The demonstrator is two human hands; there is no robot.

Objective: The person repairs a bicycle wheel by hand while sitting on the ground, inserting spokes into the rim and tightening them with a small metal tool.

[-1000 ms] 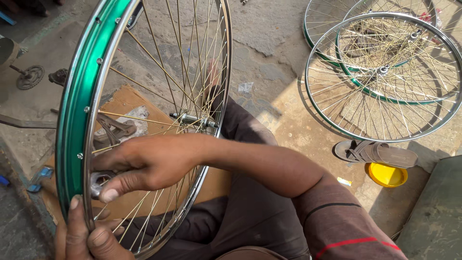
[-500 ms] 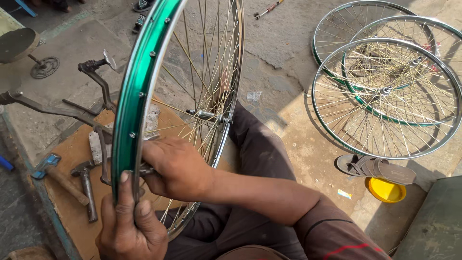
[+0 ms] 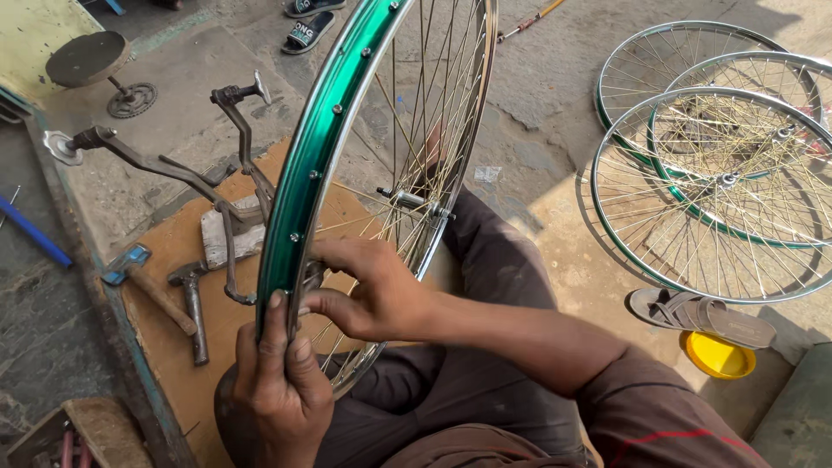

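A spoked bicycle wheel with a green rim [image 3: 322,139] stands upright on edge over my lap. My left hand [image 3: 279,381] grips the rim's lower end, thumb lying along the green channel. My right hand [image 3: 368,290] reaches through the spokes just above it, fingers pinched near the rim at a small dark piece I cannot make out. The wheel's hub and axle [image 3: 414,201] sit at its centre. Behind the wheel a metal stand with bent arms [image 3: 227,186] rises from a brown board [image 3: 186,260].
A hammer [image 3: 192,303] and a blue-headed tool [image 3: 128,264] lie on the board at left. Three more spoked wheels [image 3: 719,186] lie on the ground at right, with a sandal [image 3: 702,316] and a yellow lid [image 3: 718,355] near them. A round metal disc [image 3: 87,59] is far left.
The wheel has swung rightward and more edge-on. My right hand moved from across the spokes to the rim, just above my left hand, which has stayed at the rim's lower end.
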